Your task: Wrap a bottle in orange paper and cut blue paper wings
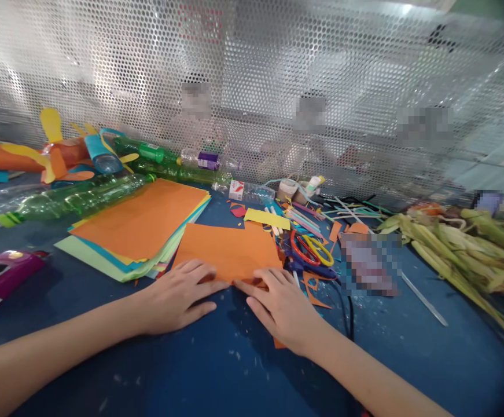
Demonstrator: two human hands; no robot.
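Observation:
An orange sheet of paper (230,249) lies on the blue table in front of me. My left hand (182,298) rests on its near left edge, fingers apart and pressing down. Over the near right edge is my right hand (280,304), also with fingers spread, its index fingertip close to the left one. Just left of the sheet sits a stack of coloured paper (141,220) with orange on top. A yellow strip (267,219) lies beyond the sheet. Part of the orange sheet's near edge is hidden under my fingers.
Scissors with red and yellow handles (306,249), a blue glue gun (315,267) and paper scraps are at the right. Green bottles (82,197) and paper-covered bottles stand back left. A magenta device (11,284) is far left, corn husks (464,243) far right.

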